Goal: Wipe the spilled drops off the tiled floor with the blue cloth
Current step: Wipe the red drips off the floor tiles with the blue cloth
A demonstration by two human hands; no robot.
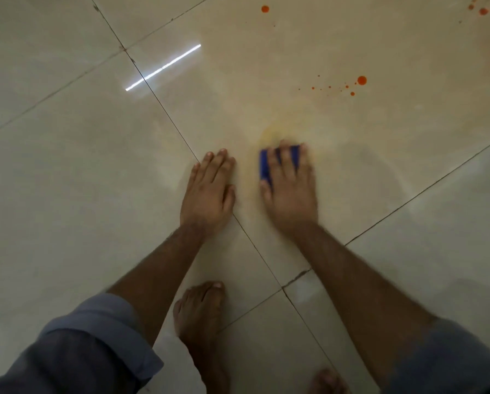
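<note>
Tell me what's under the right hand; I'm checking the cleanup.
The blue cloth lies under the right hand, showing between its fingers and beside them. The tiled floor beneath is covered, so any drops there can't be seen.

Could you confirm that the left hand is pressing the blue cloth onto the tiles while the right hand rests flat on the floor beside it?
Not quite: the hands are swapped. The head view shows the right hand pressing the blue cloth onto the tiles, while the left hand rests flat on the floor beside it.
</note>
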